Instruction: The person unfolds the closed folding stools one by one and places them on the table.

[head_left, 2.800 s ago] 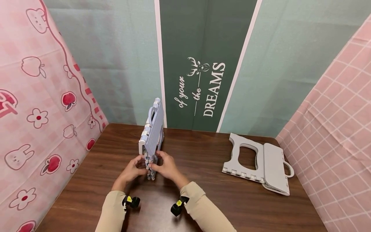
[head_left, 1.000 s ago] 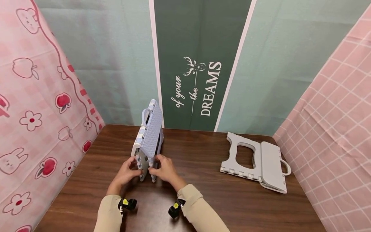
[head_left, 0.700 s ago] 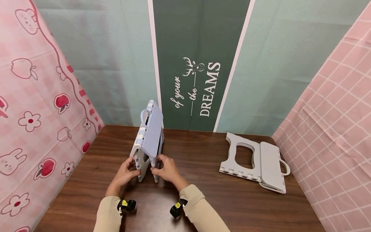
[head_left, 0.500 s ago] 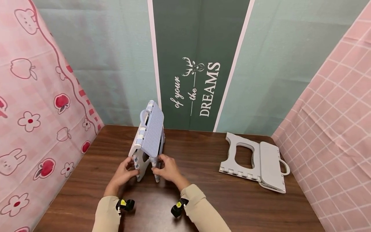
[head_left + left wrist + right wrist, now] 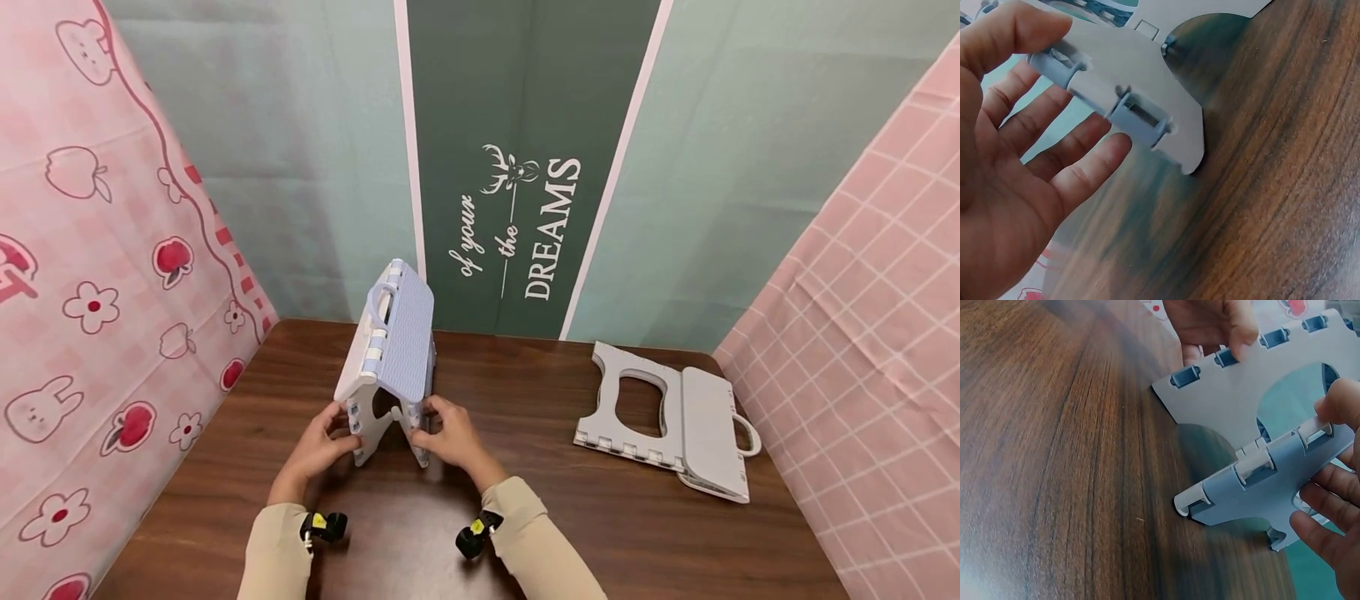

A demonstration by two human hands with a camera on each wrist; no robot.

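A pale blue-and-white folding step stool (image 5: 405, 342) stands partly unfolded on the table, its ridged top peaked like a roof and its handle loop upward. My left hand (image 5: 318, 446) pinches the front edge of the left leg panel (image 5: 1116, 69), thumb on the inner side. On the right leg panel (image 5: 1254, 481), my right hand (image 5: 457, 433) grips the front edge between thumb and fingers. The two leg panels stand apart at the bottom, with a gap between them. Part of the far side of the stool is hidden.
A second, light grey folding stool (image 5: 708, 429) lies folded flat at the right of the brown wooden table (image 5: 517, 400). A green cloth (image 5: 345, 150) hangs behind; pink cloths (image 5: 97, 358) hang at both sides.
The stool's leg panels have spread from nearly together to clearly apart, and its top has widened. My left hand has moved left and my right hand right with the panels.
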